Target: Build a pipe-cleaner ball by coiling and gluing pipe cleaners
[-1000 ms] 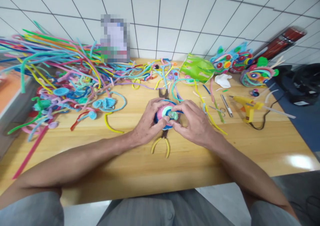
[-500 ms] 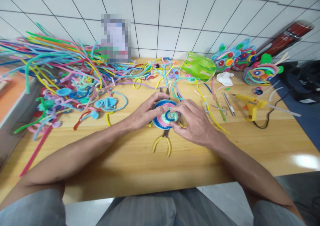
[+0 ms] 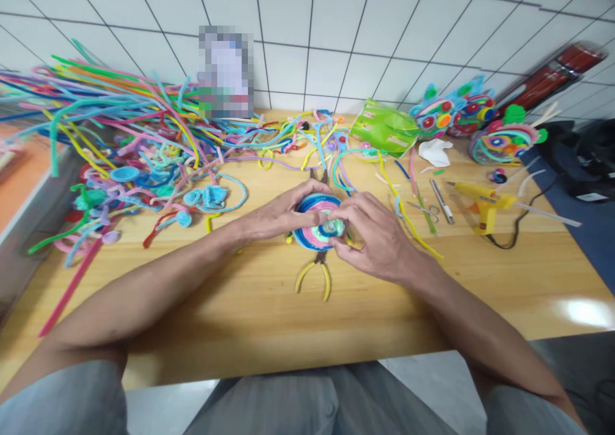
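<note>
A round coil of pipe cleaners [image 3: 307, 233], in rings of blue, pink and pale green, is held above the wooden table. Around its left and far edge my left hand [image 3: 283, 216] is closed, its thumb laid across the top near the middle. My right hand [image 3: 372, 236] pinches at the right side of the coil, fingertips by the pale green and dark blue centre; what exactly lies between them is hidden. Under the coil lies a pair of pliers [image 3: 313, 275], its yellow handles pointing towards me and its dark jaws showing beyond the far edge.
Loose pipe cleaners [image 3: 134, 134] are heaped at the left. To the right lie scissors [image 3: 430, 212], a craft knife [image 3: 442, 202] and a yellow glue gun [image 3: 485, 207] with a cord. A green packet [image 3: 384, 129] and several pipe-cleaner animal faces [image 3: 504, 141] stand at the back, near a red flask [image 3: 557, 73].
My left thumb has straightened and shifted inwards, towards the centre of the coil and my right fingertips. My right hand has barely moved, and the view has shifted slightly.
</note>
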`<control>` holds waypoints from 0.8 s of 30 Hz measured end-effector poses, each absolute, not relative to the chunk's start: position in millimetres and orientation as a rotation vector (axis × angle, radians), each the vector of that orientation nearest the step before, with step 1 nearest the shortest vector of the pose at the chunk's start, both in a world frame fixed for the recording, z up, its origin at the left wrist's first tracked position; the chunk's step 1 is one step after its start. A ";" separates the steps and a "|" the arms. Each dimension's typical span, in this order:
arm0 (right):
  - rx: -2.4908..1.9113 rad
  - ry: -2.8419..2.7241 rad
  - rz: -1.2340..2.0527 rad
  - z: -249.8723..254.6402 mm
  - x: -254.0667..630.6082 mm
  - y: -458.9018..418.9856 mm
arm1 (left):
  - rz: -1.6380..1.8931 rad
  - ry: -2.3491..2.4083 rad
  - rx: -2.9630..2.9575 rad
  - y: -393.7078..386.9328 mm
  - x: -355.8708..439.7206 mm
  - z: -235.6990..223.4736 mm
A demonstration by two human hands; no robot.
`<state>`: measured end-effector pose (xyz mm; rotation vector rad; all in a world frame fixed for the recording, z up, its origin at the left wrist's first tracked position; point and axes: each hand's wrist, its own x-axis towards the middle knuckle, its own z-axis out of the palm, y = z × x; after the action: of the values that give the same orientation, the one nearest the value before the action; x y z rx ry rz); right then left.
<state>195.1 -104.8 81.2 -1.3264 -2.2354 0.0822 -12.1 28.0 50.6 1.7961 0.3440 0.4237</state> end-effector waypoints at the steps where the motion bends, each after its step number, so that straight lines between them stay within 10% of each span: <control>1: -1.321 -2.250 0.062 82.2 194.7 -105.3 | 0.422 0.343 1.810 27.8 -11.5 51.6; 24: -1.333 -2.170 -0.049 73.8 198.7 -105.8 | 0.722 0.575 1.787 6.6 -8.0 27.5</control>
<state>198.7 -105.8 73.8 -1.3333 -2.1703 -0.0494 -8.0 6.6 27.5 1.7869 0.5755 0.7222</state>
